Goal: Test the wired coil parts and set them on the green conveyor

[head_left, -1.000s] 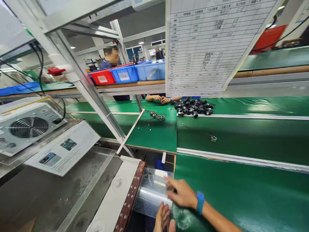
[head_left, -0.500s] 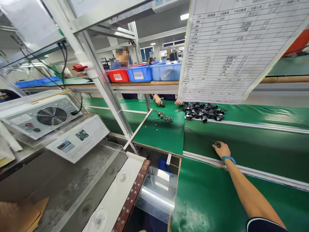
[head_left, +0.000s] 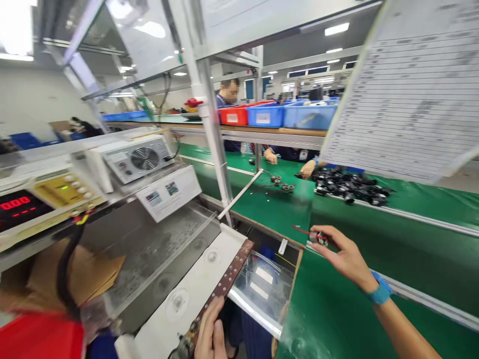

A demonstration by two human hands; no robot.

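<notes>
My right hand holds a small round metal-and-circuit-board part with a red wire between thumb and fingers, above the edge of the green bench. The wire trails off to the left. At the bottom, my left hand lies with its fingers stretched along a brown strip dotted with metal studs; I see nothing held in it. Close by its fingertips is a dark metallic piece, blurred and partly cut off. Several similar wired parts lie on the green mat ahead.
Black parts are heaped on the far belt, near a co-worker's hands. A metal post and a hanging paper sheet stand in the way. A power supply with red digits and cardboard are at left.
My right hand has come nearer and left, bringing the wired part off the dark belt. My left hand has come into view at the bottom. The view has swung left.
</notes>
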